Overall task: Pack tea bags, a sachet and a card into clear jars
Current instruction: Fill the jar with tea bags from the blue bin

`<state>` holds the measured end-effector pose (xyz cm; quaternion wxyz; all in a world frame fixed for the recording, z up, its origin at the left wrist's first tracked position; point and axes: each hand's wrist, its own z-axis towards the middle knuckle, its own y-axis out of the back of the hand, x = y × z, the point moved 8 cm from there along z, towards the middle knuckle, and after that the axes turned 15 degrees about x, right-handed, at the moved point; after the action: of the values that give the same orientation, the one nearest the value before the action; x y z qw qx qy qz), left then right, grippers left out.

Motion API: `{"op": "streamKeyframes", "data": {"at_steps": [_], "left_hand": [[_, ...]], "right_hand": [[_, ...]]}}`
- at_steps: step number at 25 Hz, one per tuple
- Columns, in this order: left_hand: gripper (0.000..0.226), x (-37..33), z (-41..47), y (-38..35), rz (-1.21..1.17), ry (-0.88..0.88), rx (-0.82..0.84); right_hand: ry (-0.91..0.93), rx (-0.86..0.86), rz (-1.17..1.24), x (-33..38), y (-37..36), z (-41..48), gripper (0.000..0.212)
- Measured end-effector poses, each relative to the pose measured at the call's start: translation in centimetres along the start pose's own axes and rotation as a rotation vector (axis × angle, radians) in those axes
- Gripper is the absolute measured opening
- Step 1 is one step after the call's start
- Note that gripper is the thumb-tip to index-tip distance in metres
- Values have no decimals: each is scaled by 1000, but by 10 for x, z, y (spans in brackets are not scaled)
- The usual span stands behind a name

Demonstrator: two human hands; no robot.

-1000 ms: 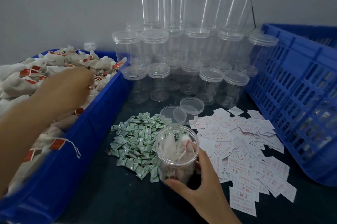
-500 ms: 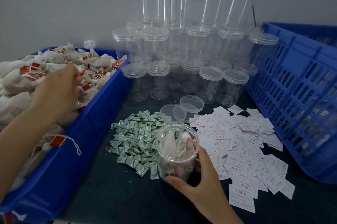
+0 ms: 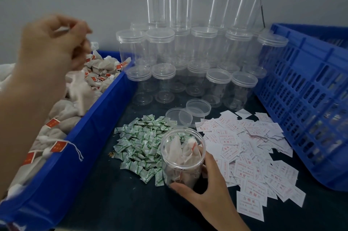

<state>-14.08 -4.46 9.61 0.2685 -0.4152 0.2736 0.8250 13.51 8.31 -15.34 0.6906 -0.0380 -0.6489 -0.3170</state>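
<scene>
My right hand grips an open clear jar that stands on the dark table and holds several tea bags. My left hand is raised above the blue bin of tea bags, fingers curled, pinching the top of a tea bag that hangs blurred below it. Green-and-white sachets lie heaped left of the jar. White cards with red print are spread to its right.
Lidded empty clear jars are stacked against the wall behind. Two loose lids lie in front of them. A slotted blue crate stands at the right. More tea bags fill the bin.
My left hand has risen out of the tea-bag bin, lifting a tea bag up with it. My right hand keeps holding the jar in the same spot.
</scene>
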Motion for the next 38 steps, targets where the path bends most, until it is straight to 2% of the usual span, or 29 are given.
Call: {"op": "streamKeyframes", "data": {"at_steps": [5,10,14,20,23,27,28,31,34,36,38], "left_hand": [[14,-56,-2,-79,-227,-87,276],[13,-45,-27,-155,-333,66,465],[13,-20,-47,-179,-372,211,505],[15,-27,-51,-180,-378,162,539],[17,-14,-64,-189,-373,249,603],[23,6,-84,-200,-184,312,819],[27,11,-84,-197,-110,300,830],[13,40,-71,-172,90,254,650],[13,95,-67,-146,405,349,509],[18,133,-78,-142,639,419,561],[26,157,-93,-146,884,363,652]], "right_hand": [[4,7,5,0,-1,-1,93],[3,12,8,-1,-1,0,96],[-8,14,14,-2,-1,1,93],[-8,26,9,-1,-1,2,92],[-8,22,10,-1,-1,1,94],[-17,7,6,-3,-1,1,92],[-21,5,6,-3,-1,1,92],[-15,4,-3,-2,-1,0,90],[-15,-2,-3,-1,0,-1,90],[-17,-2,-11,0,0,-1,91],[-17,-2,-15,0,0,-1,90]]}}
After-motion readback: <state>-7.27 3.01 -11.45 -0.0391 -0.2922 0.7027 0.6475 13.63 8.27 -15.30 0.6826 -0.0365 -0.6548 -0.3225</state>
